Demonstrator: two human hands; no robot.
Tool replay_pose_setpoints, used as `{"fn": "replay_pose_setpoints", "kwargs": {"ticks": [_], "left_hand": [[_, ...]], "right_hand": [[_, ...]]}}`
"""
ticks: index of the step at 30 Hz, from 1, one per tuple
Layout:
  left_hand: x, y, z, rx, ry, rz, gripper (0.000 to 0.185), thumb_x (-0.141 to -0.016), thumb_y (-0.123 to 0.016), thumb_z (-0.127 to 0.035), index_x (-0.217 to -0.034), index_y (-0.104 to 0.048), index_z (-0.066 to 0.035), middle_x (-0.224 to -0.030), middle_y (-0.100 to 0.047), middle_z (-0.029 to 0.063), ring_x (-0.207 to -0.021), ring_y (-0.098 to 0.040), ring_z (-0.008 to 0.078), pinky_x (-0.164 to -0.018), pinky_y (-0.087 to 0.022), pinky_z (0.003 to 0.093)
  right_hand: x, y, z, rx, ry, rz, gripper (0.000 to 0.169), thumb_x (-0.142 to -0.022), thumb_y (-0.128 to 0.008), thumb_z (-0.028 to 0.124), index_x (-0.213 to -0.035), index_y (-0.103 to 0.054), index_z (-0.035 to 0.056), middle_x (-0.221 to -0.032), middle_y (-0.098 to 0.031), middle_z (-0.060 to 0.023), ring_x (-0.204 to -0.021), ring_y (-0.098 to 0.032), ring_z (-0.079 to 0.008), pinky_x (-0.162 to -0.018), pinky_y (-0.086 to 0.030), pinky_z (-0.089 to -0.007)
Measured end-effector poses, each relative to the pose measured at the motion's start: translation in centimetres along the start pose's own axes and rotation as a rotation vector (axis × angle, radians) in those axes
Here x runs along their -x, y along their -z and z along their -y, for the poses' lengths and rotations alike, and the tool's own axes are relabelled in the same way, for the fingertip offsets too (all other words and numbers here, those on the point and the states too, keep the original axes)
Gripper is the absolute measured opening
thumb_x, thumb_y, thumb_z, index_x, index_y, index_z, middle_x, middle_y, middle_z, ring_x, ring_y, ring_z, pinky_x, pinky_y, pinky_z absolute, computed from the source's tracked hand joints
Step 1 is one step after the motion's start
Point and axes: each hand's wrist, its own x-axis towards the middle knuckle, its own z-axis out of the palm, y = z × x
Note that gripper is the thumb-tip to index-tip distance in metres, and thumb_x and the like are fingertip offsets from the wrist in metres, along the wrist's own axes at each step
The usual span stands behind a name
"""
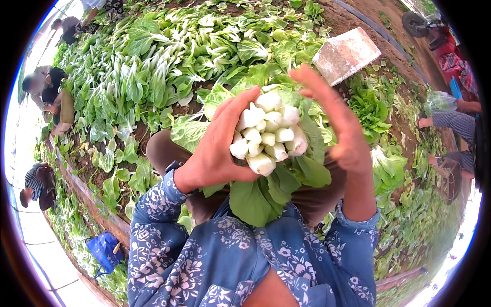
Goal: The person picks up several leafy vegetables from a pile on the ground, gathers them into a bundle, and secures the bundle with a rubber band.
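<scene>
A bundle of leafy greens with thick white stem ends [268, 134] is held at the middle of the view, its cut ends facing the camera and its green leaves spreading beneath. My left hand [218, 142] is closed around the bundle's left side, fingers over the top and thumb below. My right hand [337, 115] is raised at the bundle's right, fingers apart and slightly blurred, with nothing seen in it. Whether its palm touches the leaves is hard to tell. Beyond the hands lie many loose harvested greens [153, 65], spread in rows on the soil.
A worn whitish block-like stool [347, 55] stands beyond my right hand. Lettuce heads [368, 111] lie at the right. A blue bag [105, 251] is at the lower left. Several people crouch or sit at the left and right edges. A wheeled vehicle [416, 25] stands at the upper right.
</scene>
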Motion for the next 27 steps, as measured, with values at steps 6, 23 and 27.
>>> {"fn": "replay_pose_setpoints", "kwargs": {"ticks": [6, 23, 27], "left_hand": [[-1.3, -0.5, -0.6, -0.127, -0.231, 0.046, 0.126, -0.061, -0.092, -0.017, -0.154, -0.007, -0.005, -0.144, -0.040, 0.0207, -0.129, -0.047, 0.0335, -0.107, -0.038, 0.0469], [-1.7, -2.5, 2.3, 0.174, -0.001, -0.063, 0.113, -0.059, -0.086, -0.015, -0.150, -0.021, -0.001, -0.135, -0.050, 0.0175, -0.123, -0.053, 0.0268, -0.104, -0.042, 0.0386], [-3.4, -2.9, -0.3, 0.401, 0.058, -0.074, 0.109, -0.060, -0.088, -0.012, -0.147, -0.025, 0.001, -0.135, -0.050, 0.0135, -0.122, -0.052, 0.0222, -0.103, -0.044, 0.0363]], "right_hand": [[-7.7, 0.6, 3.4, 0.551, 0.223, -0.024, 0.060, -0.097, -0.047, 0.041, -0.144, -0.040, 0.0036, -0.140, -0.049, -0.0205, -0.130, -0.047, -0.0332, -0.106, -0.037, -0.0433], [-6.5, 4.5, 4.9, 0.444, 0.124, 0.123, 0.078, -0.085, -0.070, 0.039, -0.145, -0.038, 0.0022, -0.133, -0.053, -0.0268, -0.118, -0.058, -0.0334, -0.095, -0.049, -0.0393], [0.3, 4.5, 2.4, 0.577, -0.182, 0.103, 0.087, -0.074, -0.079, 0.036, -0.144, -0.039, 0.0031, -0.143, -0.048, -0.0168, -0.131, -0.047, -0.0299, -0.111, -0.035, -0.0401]]}}
